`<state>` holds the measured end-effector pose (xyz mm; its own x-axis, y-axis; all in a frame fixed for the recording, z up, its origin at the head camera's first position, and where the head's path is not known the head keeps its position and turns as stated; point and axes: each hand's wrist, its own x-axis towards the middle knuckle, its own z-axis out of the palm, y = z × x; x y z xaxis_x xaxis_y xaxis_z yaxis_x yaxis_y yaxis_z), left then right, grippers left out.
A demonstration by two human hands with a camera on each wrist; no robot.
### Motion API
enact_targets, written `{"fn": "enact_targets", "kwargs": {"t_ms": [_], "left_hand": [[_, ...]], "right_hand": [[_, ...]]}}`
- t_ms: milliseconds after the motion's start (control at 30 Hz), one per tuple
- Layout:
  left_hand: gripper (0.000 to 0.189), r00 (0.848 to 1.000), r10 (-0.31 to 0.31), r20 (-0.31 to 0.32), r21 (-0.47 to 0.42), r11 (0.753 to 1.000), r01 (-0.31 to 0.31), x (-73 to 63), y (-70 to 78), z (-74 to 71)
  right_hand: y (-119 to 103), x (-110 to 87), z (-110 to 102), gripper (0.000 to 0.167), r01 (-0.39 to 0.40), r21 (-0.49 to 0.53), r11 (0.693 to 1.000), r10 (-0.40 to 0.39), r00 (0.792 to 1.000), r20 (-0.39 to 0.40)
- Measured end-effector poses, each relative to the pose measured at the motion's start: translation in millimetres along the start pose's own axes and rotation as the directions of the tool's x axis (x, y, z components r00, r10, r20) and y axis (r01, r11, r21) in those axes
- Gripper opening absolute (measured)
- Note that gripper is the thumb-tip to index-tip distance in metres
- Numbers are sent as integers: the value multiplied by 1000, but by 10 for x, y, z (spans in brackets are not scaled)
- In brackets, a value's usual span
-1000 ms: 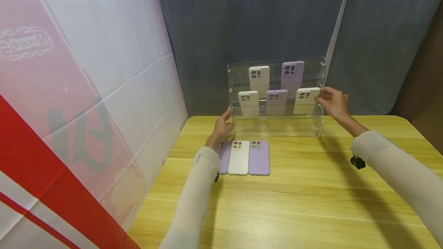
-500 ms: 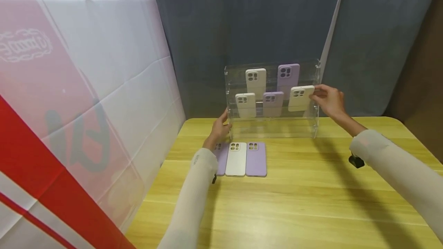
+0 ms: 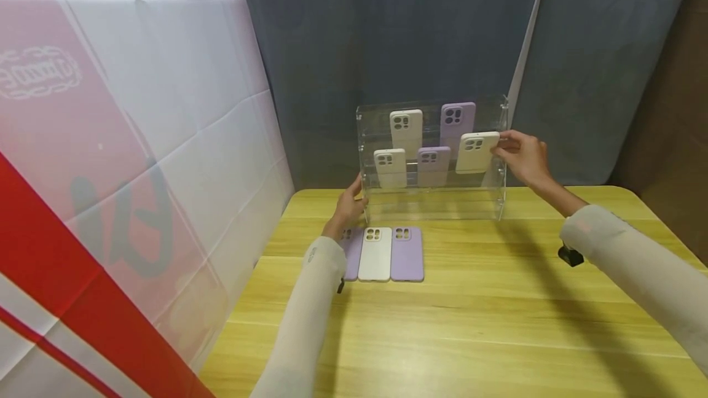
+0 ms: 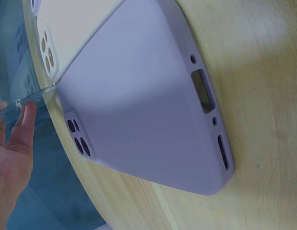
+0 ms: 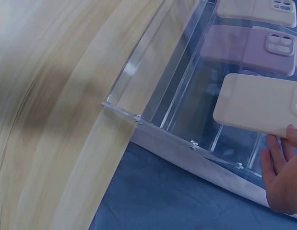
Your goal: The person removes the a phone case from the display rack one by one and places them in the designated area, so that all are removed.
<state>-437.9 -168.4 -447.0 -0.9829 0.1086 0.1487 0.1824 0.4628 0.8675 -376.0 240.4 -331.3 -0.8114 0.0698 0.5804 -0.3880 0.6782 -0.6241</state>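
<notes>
My right hand (image 3: 527,157) pinches a white phone case (image 3: 475,151) by its upper right edge, with the thumb on its back in the right wrist view. The case (image 5: 256,103) is tilted and overlaps the right end of a clear acrylic display stand (image 3: 437,204). My left hand (image 3: 347,209) holds the stand's left side panel; in the left wrist view the fingertips (image 4: 27,115) lie along its clear edge. Beside the held case, a purple case (image 3: 433,164) and a white case (image 3: 390,167) stand on the same tier. Above them are another white case (image 3: 406,126) and purple case (image 3: 458,118).
On the wooden table (image 3: 470,324) in front of the stand lie a purple case (image 3: 406,255), a white case (image 3: 375,255) and another purple case (image 3: 351,257), partly behind the left forearm. A dark curtain (image 3: 398,29) hangs behind, and a printed cloth (image 3: 182,78) on the left.
My right hand has lifted the white case up and to the left from its place on the lower occupied tier, tilting it. My left hand stays on the stand. The view has shifted slightly.
</notes>
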Motion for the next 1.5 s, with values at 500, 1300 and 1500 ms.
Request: {"fn": "enact_targets", "kwargs": {"t_ms": [500, 1300, 1500], "left_hand": [[85, 1000, 10, -5, 11, 1000, -10, 33, -28, 8], [84, 1000, 26, -7, -10, 1000, -26, -26, 15, 16], [83, 1000, 24, -7, -7, 1000, -24, -17, 6, 20]], "right_hand": [[-82, -11, -10, 30, 8, 19, 1000, -8, 1000, 8], [-156, -71, -26, 37, -2, 35, 999, 1, 999, 36], [-113, -143, 17, 42, 12, 25, 1000, -13, 999, 51]]}}
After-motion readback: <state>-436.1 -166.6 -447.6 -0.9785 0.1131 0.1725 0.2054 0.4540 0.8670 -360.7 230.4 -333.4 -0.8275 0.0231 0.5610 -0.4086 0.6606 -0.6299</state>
